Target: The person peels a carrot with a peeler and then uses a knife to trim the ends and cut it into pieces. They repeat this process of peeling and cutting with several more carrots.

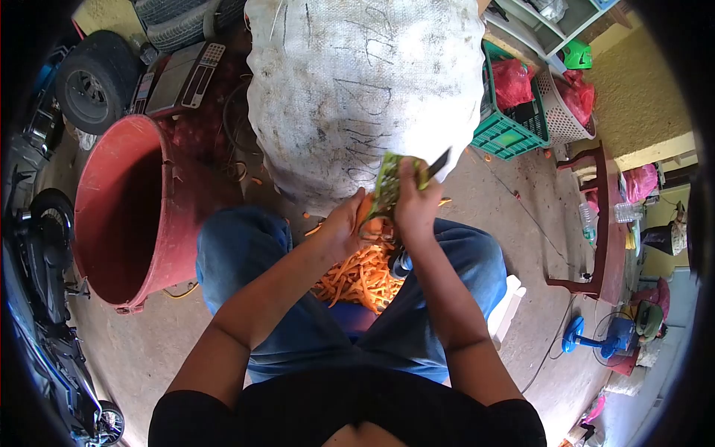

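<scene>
Over orange strips (361, 279), left grip (347, 229) closed round carrot (364, 210); right grip (415, 206) closed round green-patterned piece (387, 183)

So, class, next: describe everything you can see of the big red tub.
The red tub looks like scuffed, dirty plastic. It has a wide round mouth, a thick rim and a small lug jutting from it. It seems to stand upright on the concrete floor, beside the person's left knee; whether they touch is unclear. Its inside is dark, so any contents cannot be made out.
</scene>
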`<state>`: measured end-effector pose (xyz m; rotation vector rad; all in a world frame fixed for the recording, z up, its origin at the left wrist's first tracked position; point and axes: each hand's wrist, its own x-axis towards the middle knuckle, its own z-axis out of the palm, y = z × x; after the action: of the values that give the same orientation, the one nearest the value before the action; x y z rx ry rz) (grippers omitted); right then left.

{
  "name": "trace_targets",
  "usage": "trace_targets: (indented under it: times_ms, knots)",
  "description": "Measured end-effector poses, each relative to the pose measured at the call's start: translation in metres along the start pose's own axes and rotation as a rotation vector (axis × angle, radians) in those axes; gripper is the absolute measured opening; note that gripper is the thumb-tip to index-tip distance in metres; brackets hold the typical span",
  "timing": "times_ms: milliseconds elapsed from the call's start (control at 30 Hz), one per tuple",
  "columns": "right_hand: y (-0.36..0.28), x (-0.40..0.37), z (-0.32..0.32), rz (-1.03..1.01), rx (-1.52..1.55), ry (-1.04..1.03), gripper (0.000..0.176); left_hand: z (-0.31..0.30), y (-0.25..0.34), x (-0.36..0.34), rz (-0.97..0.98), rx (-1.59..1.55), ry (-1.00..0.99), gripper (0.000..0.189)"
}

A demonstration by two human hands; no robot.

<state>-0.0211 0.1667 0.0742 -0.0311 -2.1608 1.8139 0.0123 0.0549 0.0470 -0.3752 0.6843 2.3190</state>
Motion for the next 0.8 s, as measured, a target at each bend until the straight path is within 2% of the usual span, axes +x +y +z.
trace_targets:
  times_ms: [33,100,167,233,300,333,367,400,433,500,533,633,700,733,767,800]
  knots:
    - [-0.007,-0.006,0.004,-0.077,-0.113,-0.047,0.02,0.001,0.0,-0.001,0.001,-0.001,0.003,0.037]
    - [-0.003,-0.009,0.008,-0.121,-0.112,-0.062,0.018,0.004,0.001,-0.003,0.014,0.023,0.166,0.035]
    - [-0.001,-0.008,0.01,-0.202,-0.243,-0.034,0.017,0.004,0.0,-0.003,0.038,0.07,0.159,0.035]
    - [0.001,0.001,0.006,-0.171,-0.231,-0.022,0.018,-0.001,-0.001,-0.002,0.056,0.117,0.151,0.035]
    - [0.012,0.023,-0.001,-0.022,-0.262,0.1,0.021,-0.011,-0.004,0.004,-0.036,0.312,-0.011,0.037]
    - [0.022,0.037,-0.007,-0.046,-0.312,0.172,0.022,-0.005,-0.004,-0.001,-0.036,0.312,-0.012,0.037]
    - [0.032,0.049,-0.014,-0.068,-0.362,0.245,0.023,0.005,-0.005,-0.009,-0.121,0.264,-0.062,0.036]
    - [0.037,0.056,-0.02,0.103,-0.258,0.278,0.024,0.01,-0.005,-0.013,-0.209,0.217,-0.111,0.036]
    - [0.042,0.063,-0.027,0.135,-0.246,0.274,0.023,0.009,-0.004,-0.012,-0.213,0.218,-0.111,0.036]
    - [0.035,0.059,-0.027,0.11,-0.028,0.293,0.023,0.006,-0.003,-0.005,-0.045,0.12,0.108,0.035]
    - [0.024,0.054,-0.023,0.106,-0.028,0.288,0.023,0.001,-0.003,-0.001,-0.039,0.118,0.107,0.035]
    - [-0.01,0.021,-0.008,0.218,0.162,0.1,0.022,-0.014,0.0,0.002,-0.072,0.1,0.061,0.033]
    - [-0.006,0.004,0.0,0.212,0.136,0.002,0.022,-0.014,0.004,0.001,-0.026,0.009,-0.145,0.032]
    - [-0.006,-0.002,0.003,0.063,0.009,-0.017,0.02,-0.011,0.004,0.0,-0.025,0.007,-0.143,0.032]
    - [-0.006,-0.007,0.006,-0.088,-0.118,-0.036,0.019,-0.004,0.003,-0.001,-0.009,-0.007,0.023,0.032]
    - [-0.007,-0.01,0.007,-0.126,-0.135,-0.056,0.017,0.001,0.002,-0.001,0.006,-0.022,0.188,0.031]
